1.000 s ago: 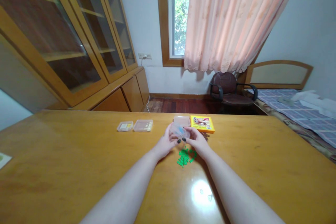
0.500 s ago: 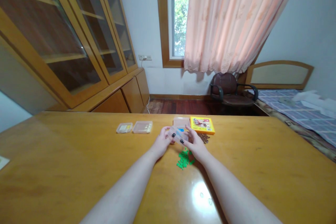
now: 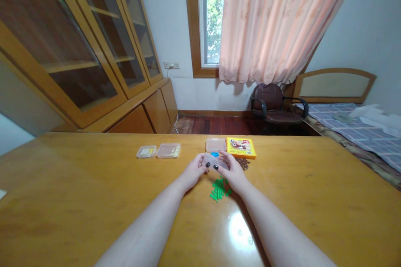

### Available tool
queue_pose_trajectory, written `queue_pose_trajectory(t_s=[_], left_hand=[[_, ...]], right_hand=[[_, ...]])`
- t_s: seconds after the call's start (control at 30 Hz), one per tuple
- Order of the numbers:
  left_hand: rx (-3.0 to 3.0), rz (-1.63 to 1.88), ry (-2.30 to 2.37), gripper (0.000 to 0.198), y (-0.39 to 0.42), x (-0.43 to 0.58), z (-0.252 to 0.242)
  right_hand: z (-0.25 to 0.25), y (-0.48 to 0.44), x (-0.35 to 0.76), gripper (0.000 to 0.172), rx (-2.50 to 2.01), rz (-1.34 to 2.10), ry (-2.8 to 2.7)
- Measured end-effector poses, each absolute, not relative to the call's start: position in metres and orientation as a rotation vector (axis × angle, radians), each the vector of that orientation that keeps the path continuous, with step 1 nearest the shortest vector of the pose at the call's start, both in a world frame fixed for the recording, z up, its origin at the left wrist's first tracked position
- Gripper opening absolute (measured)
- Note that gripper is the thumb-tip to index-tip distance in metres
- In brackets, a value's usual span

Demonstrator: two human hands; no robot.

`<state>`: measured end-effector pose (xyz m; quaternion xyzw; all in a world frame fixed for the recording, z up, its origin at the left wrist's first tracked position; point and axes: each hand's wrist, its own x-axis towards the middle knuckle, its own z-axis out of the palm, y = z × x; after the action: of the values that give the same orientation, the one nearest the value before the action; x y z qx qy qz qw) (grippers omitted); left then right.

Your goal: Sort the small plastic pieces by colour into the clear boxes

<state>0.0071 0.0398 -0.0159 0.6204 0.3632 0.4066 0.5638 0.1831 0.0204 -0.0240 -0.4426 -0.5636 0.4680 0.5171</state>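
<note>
Between my two hands is a clear plastic box (image 3: 214,161), held tilted just above the table. My left hand (image 3: 197,168) grips its left end, and my right hand (image 3: 233,170) closes on its right end with the thumb along the near side. Just beyond the box lies a small heap of blue pieces (image 3: 214,154). Nearer to me a loose pile of green pieces (image 3: 219,188) is spread on the table. Brown pieces (image 3: 242,163) lie beyond my right hand, partly hidden by it.
An open clear tray (image 3: 216,145) and a yellow box (image 3: 241,147) stand at the table's far edge. To the left are a clear tray with pale pieces (image 3: 168,150) and a smaller clear case (image 3: 146,152). A chair (image 3: 272,104) stands behind the wooden table (image 3: 94,200).
The clear box has tipped to a flatter angle between my hands. More of the blue heap behind it now shows.
</note>
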Motion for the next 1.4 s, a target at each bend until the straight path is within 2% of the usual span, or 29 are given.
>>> queue_pose_trajectory(t_s=[0.23,0.5,0.9,1.4], left_hand=[[1.482,0.967,0.852,0.053,0.043,0.005,-0.024],[1.480,0.932,0.913,0.042,0.036,0.009,-0.007],[1.375,0.909,0.861,0.045,0.033,0.012,-0.005],[1.286,0.946,0.918,0.041,0.032,0.014,-0.003]], right_hand=[[-0.019,0.019,0.183,0.056,-1.059,1.144,-1.314],[-0.022,0.019,0.184,0.048,-1.087,1.094,-1.348],[-0.007,0.010,0.189,0.041,-1.244,0.841,-1.555],[-0.005,0.007,0.188,0.038,-1.183,0.813,-1.614]])
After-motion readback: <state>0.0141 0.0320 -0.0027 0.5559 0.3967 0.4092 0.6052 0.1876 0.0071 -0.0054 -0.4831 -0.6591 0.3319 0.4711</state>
